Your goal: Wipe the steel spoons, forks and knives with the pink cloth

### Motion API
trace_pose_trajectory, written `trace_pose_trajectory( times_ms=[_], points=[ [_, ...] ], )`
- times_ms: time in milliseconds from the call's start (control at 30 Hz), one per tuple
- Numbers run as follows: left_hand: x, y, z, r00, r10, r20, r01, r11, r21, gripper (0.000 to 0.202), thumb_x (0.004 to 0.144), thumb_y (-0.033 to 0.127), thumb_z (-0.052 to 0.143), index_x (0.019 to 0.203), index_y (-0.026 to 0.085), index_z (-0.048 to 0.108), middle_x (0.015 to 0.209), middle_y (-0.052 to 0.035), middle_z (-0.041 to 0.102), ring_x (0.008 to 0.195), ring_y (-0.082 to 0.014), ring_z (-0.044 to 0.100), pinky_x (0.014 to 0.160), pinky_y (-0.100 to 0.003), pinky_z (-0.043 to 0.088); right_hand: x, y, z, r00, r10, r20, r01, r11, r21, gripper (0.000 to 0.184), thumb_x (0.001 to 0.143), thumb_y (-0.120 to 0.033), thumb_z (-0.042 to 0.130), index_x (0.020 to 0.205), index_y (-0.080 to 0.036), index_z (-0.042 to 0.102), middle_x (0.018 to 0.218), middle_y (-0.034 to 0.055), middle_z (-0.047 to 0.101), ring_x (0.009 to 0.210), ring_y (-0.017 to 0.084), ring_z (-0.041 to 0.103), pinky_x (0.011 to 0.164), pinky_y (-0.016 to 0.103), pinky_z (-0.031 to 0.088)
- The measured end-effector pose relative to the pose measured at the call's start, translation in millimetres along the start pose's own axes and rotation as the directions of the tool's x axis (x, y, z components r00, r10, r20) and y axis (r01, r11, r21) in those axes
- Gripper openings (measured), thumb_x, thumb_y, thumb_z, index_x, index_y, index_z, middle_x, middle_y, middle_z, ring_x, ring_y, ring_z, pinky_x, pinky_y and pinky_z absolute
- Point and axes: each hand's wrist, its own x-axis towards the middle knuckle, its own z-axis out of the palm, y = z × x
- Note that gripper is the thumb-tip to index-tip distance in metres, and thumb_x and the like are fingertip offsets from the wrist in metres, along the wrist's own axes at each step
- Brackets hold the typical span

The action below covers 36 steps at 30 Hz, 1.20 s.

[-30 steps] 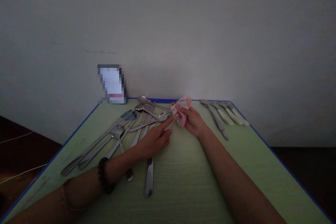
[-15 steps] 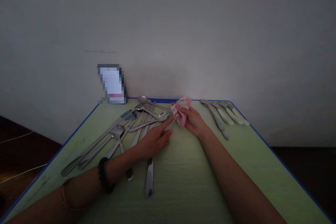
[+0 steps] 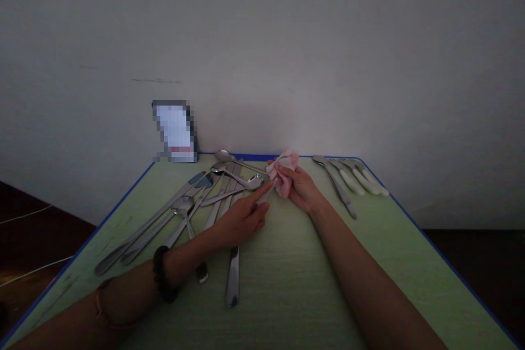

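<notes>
My right hand [image 3: 301, 188] is closed round a pink and white cloth [image 3: 284, 165] near the far edge of the green table [image 3: 287, 279]. My left hand [image 3: 241, 217] lies beside it, index finger stretched out and pressing on the handle of a thin piece of cutlery [image 3: 266, 194] whose far end goes under the cloth. A heap of steel spoons and knives [image 3: 197, 202] spreads out to the left of my left hand.
A row of several white-handled pieces of cutlery [image 3: 353, 178] lies at the far right of the table. A blurred card [image 3: 175, 130] leans against the wall at the far left. The table has a blue rim [image 3: 430, 240].
</notes>
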Motion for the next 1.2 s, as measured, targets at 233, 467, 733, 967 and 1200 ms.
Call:
trace_pose_trajectory(
  times_ms=[233, 467, 733, 967, 1200],
  points=[
    [0.2, 3.7, -0.5, 1.000, -0.008, 0.009, 0.008, 1.000, -0.003, 0.061, 0.092, 0.030, 0.039, 0.149, 0.010, 0.031, 0.052, 0.0083, 0.043, 0.048, -0.0104, 0.038, 0.050, -0.021, 0.032, -0.7, -0.5, 0.6, 1.000, -0.003, 0.005, 0.003, 1.000, 0.006, 0.014, 0.071, -0.013, 0.073, 0.085, -0.016, 0.072, 0.084, 0.0016, 0.073, 0.075, 0.010, 0.065, 0.072, 0.017, 0.052],
    [0.4, 1.3, 0.0, 1.000, -0.015, 0.006, 0.015, 1.000, 0.000, 0.061, 0.092, 0.030, 0.038, 0.149, 0.009, 0.030, 0.051, 0.0088, 0.041, 0.046, -0.0099, 0.038, 0.049, -0.020, 0.031, 0.0, 0.5, -0.5, 1.000, -0.010, 0.004, 0.010, 1.000, -0.003, 0.015, 0.071, -0.014, 0.073, 0.086, -0.016, 0.071, 0.085, 0.0018, 0.073, 0.077, 0.010, 0.065, 0.074, 0.018, 0.052],
    [0.2, 2.1, -0.5, 1.000, 0.002, 0.012, -0.002, 1.000, 0.017, 0.061, 0.092, 0.028, 0.038, 0.149, 0.007, 0.029, 0.052, 0.0080, 0.043, 0.047, -0.0106, 0.038, 0.049, -0.020, 0.032, 0.0, -0.1, 0.2, 1.000, -0.011, 0.000, 0.011, 1.000, -0.012, 0.015, 0.071, -0.014, 0.073, 0.086, -0.017, 0.071, 0.085, 0.0015, 0.073, 0.075, 0.010, 0.064, 0.073, 0.018, 0.052],
    [-0.3, 3.1, -0.6, 1.000, 0.007, 0.008, -0.007, 1.000, 0.007, 0.058, 0.093, 0.027, 0.038, 0.148, 0.010, 0.033, 0.052, 0.0088, 0.041, 0.047, -0.0093, 0.038, 0.049, -0.019, 0.032, -2.0, -0.9, 2.4, 1.000, -0.004, -0.014, 0.004, 1.000, -0.015, 0.013, 0.071, -0.014, 0.072, 0.084, -0.017, 0.072, 0.083, 0.0010, 0.073, 0.075, 0.010, 0.064, 0.072, 0.017, 0.052],
    [-0.3, 2.3, -0.2, 1.000, 0.002, 0.012, -0.002, 1.000, 0.007, 0.060, 0.093, 0.029, 0.039, 0.148, 0.009, 0.032, 0.052, 0.0084, 0.042, 0.047, -0.0100, 0.038, 0.049, -0.020, 0.032, -0.8, -0.6, 1.0, 1.000, -0.012, 0.000, 0.012, 1.000, -0.020, 0.014, 0.070, -0.014, 0.073, 0.084, -0.017, 0.071, 0.084, 0.0019, 0.073, 0.075, 0.012, 0.065, 0.074, 0.022, 0.052]
  ],
)
